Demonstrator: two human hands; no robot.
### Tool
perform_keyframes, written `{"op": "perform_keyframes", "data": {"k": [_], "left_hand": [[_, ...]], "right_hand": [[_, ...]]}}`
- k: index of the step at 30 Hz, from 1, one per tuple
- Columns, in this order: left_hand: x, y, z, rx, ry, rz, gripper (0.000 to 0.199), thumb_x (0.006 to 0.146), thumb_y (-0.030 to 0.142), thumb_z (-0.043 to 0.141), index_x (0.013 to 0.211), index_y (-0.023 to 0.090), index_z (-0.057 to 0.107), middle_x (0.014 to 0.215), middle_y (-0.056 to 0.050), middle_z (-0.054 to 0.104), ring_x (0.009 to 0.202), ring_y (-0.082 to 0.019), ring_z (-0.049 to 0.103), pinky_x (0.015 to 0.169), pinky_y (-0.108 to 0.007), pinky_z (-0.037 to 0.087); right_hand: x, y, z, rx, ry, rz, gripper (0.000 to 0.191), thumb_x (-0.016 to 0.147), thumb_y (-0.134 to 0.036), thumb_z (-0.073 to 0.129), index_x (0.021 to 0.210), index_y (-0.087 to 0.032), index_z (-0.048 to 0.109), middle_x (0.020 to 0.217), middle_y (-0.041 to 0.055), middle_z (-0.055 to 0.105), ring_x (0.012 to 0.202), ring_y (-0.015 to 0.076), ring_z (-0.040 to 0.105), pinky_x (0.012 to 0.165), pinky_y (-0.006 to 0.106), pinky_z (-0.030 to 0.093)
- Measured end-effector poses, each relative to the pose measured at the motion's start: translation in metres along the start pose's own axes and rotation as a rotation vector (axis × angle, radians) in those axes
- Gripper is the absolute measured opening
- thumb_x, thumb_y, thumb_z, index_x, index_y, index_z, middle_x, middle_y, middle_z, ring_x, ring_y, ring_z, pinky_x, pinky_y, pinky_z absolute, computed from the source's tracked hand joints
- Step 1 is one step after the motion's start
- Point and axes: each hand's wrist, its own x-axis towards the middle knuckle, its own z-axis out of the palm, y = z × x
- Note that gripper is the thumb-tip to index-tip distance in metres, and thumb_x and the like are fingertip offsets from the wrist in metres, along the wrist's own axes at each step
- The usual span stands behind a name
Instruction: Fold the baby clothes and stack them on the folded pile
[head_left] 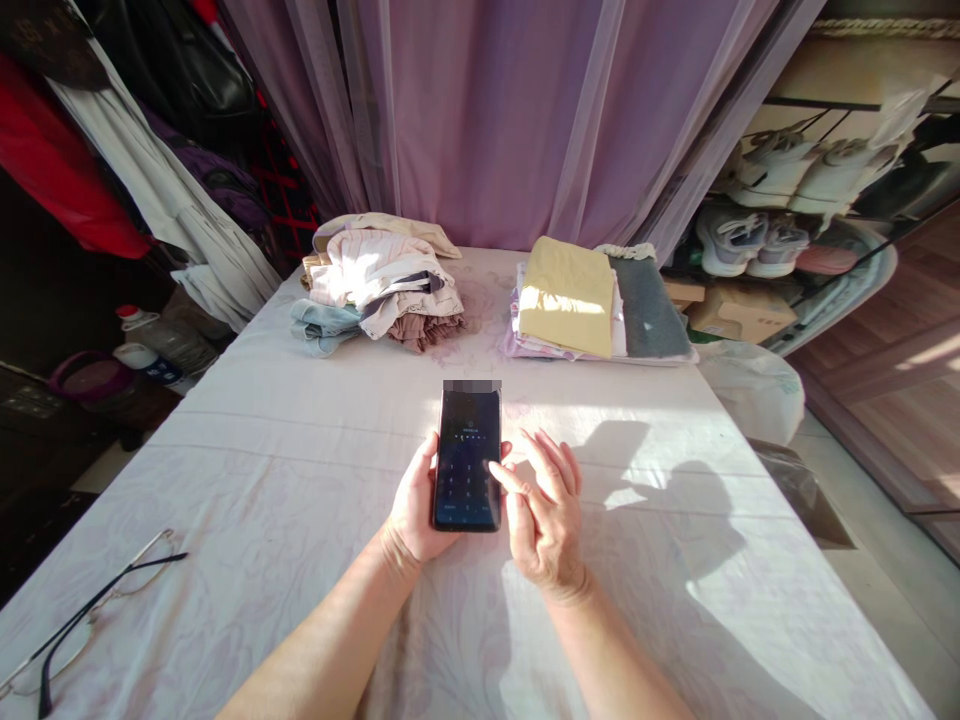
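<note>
Black smartphone (466,460) held upright in the curled left hand (414,500); the half-open right hand (544,510) holds nothing, forefinger at the on-screen keypad (466,480), whose digits look too blurred to read.

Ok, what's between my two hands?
The phone, held in your left hand, with your right hand reaching toward its screen; the head view shows this.

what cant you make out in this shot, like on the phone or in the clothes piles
Head view:
- Top of the smartphone: covered by a blurred patch.
- Keypad digits: too small, and partly behind the forefinger of the right hand.
- Lower layers of the clothes pile: hidden by the upper garments.
- Eyeglasses: cut off by the left edge.
</note>
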Motion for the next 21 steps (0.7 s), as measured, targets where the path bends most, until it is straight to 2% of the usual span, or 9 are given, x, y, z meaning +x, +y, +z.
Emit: {"op": "perform_keyframes", "data": {"k": [3,8,10,12,15,21], "left_hand": [[0.0,0.0,0.001,-0.009,-0.007,0.018,0.066,0.094,0.057,0.042,0.135,0.006,0.055,0.127,-0.019,0.066,0.107,-0.03,0.066,0.097,-0.046,0.047],[-0.001,-0.001,0.004,-0.01,-0.014,0.03,0.066,0.093,0.059,0.043,0.133,0.008,0.057,0.133,-0.019,0.062,0.107,-0.029,0.065,0.088,-0.044,0.052],[-0.002,-0.001,0.006,0.009,-0.013,0.04,0.065,0.093,0.059,0.043,0.132,0.008,0.058,0.132,-0.019,0.062,0.105,-0.029,0.065,0.086,-0.044,0.052],[-0.002,-0.001,0.007,0.019,-0.017,0.042,0.064,0.094,0.058,0.042,0.131,0.008,0.059,0.131,-0.019,0.063,0.105,-0.028,0.066,0.086,-0.044,0.052],[-0.002,-0.001,0.006,0.017,-0.023,0.041,0.064,0.094,0.058,0.041,0.131,0.008,0.058,0.13,-0.02,0.063,0.106,-0.029,0.066,0.088,-0.045,0.052],[-0.001,0.0,-0.001,0.022,-0.006,0.007,0.067,0.093,0.06,0.043,0.133,0.008,0.057,0.131,-0.021,0.063,0.109,-0.03,0.065,0.096,-0.046,0.048]], "right_hand": [[-0.003,0.006,0.003,0.132,0.059,0.106,0.036,0.095,-0.019,0.04,0.113,-0.027,0.07,0.141,0.0057,0.056,0.136,0.0274,0.045,0.114,0.054,0.031],[-0.005,0.018,0.01,0.403,0.152,0.522,0.029,0.097,-0.033,0.046,0.105,-0.024,0.072,0.133,0.0073,0.063,0.128,0.0261,0.054,0.109,0.05,0.042],[-0.005,0.021,0.012,0.458,0.165,0.639,0.028,0.096,-0.036,0.05,0.103,-0.023,0.073,0.13,0.0075,0.065,0.126,0.0259,0.057,0.107,0.05,0.045],[-0.004,0.022,0.012,0.477,0.159,0.664,0.026,0.095,-0.037,0.052,0.103,-0.024,0.073,0.126,0.0074,0.067,0.125,0.0256,0.057,0.106,0.05,0.046],[-0.005,0.021,0.013,0.46,0.126,0.615,0.025,0.094,-0.035,0.053,0.104,-0.023,0.072,0.125,0.0072,0.068,0.123,0.0251,0.059,0.106,0.052,0.047],[-0.011,0.018,0.015,0.427,0.054,0.589,0.038,0.092,-0.032,0.056,0.128,-0.022,0.062,0.129,0.0102,0.065,0.117,0.0256,0.062,0.102,0.05,0.05]]}}
